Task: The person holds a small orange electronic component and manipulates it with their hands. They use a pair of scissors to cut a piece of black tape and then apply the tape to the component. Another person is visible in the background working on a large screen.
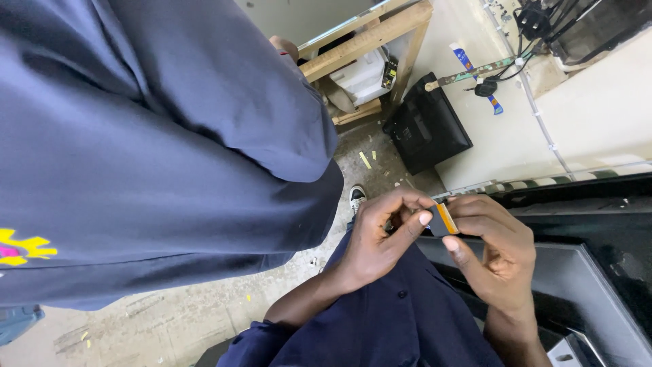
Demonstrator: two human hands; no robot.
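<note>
1. Fingertips [425,218] of both hands meet on a small flat strip [445,219], dark with an orange band, held between the two hands in front of the body.
2. Left hand [380,234]: thumb and forefinger pinch the strip's left end; other fingers curled.
3. Right hand [496,248]: thumb and fingers grasp the strip's right end.
4. Dark blue garment [380,326] lies beneath both wrists.
5. Dark panel [584,272], flat, just right of the hands.
6. Another person in a dark blue shirt [149,136] fills the left side.
7. Concrete floor [183,319], a wooden frame [367,37] and a black case [426,129] stand farther off.
</note>
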